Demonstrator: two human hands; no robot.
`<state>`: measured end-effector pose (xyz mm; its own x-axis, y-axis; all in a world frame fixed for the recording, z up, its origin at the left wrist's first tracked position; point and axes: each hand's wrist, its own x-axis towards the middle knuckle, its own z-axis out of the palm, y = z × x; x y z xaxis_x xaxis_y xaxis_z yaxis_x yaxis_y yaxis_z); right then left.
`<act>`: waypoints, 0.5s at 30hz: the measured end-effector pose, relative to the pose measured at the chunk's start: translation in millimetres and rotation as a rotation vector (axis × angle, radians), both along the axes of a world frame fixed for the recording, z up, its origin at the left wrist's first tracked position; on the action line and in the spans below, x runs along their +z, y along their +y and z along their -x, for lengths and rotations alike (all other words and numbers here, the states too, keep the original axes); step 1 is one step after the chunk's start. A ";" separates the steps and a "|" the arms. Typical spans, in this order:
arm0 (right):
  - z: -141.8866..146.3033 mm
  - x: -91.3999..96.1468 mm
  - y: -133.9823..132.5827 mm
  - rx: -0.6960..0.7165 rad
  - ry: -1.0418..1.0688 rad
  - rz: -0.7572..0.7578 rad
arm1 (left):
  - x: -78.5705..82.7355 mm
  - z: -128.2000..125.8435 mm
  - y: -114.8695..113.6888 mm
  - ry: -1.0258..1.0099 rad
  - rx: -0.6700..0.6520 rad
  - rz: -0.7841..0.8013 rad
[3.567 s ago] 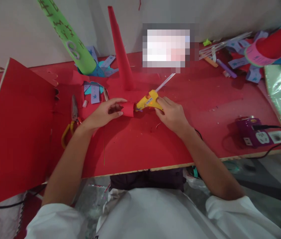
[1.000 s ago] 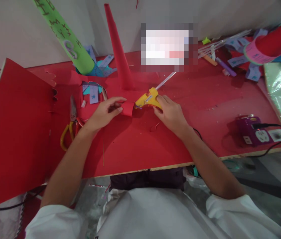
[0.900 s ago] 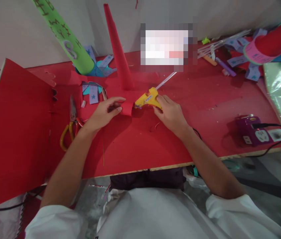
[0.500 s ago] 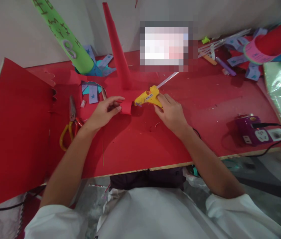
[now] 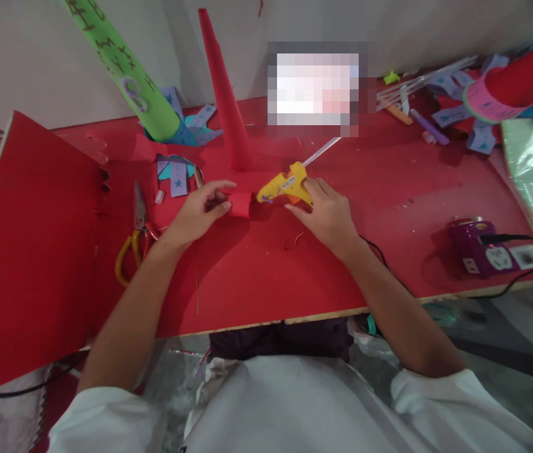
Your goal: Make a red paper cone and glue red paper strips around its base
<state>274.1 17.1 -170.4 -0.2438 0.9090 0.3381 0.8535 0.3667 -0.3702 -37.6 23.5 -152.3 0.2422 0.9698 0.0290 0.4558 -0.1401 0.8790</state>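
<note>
Between ten and eleven o'clock from the middle of the view, brown letter-like strokes are borne by a green tube (image 5: 125, 70); shapes like M, X and H can be picked out, but no word can be read. A pale looped piece (image 5: 133, 94) on it is shaped like an 8 or a B. Toward one o'clock, close to the middle, a white label (image 5: 289, 183) with dark print is carried by the yellow glue gun (image 5: 275, 188); the print is too small to be read. A blue star is shown on a lilac strip (image 5: 179, 178) at ten o'clock. On a pink band (image 5: 483, 104) at two o'clock, small marks cannot be deciphered.
</note>
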 end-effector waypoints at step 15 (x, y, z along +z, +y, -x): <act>-42.0 -9.7 21.6 -0.101 0.105 0.141 | 3.4 -4.2 -4.2 0.097 0.005 -0.160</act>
<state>316.1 38.8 -180.1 -0.1186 0.9672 0.2248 0.8373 0.2191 -0.5010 -33.4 19.3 -148.9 0.2462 0.9560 0.1593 0.5388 -0.2717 0.7974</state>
